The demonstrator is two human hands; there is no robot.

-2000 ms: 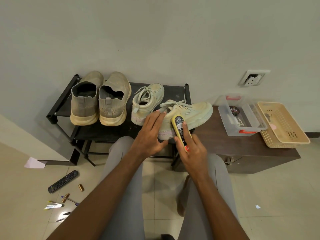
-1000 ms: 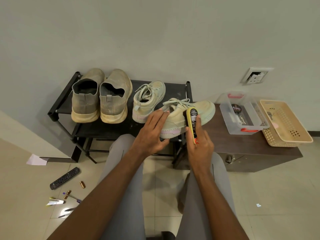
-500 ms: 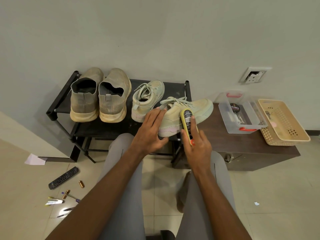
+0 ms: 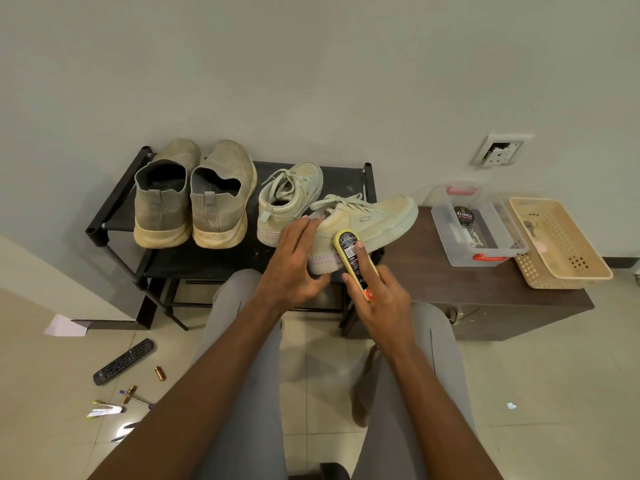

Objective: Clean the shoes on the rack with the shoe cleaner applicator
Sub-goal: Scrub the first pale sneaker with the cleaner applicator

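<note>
Two bare forearms reach in from the bottom edge, with no sleeves showing on either one. The left hand and the right hand are bare too: no gloves show, and no rings, watch or wristband on the parts in view. Short, plain fingernails show on the left hand's fingers. Below the arms, both legs are covered by light grey trousers of smooth cloth, with a thin straight seam line running down each thigh. A bare foot shows between the knees on the tiled floor, partly hidden by the right forearm; it wears no sock or shoe.
</note>
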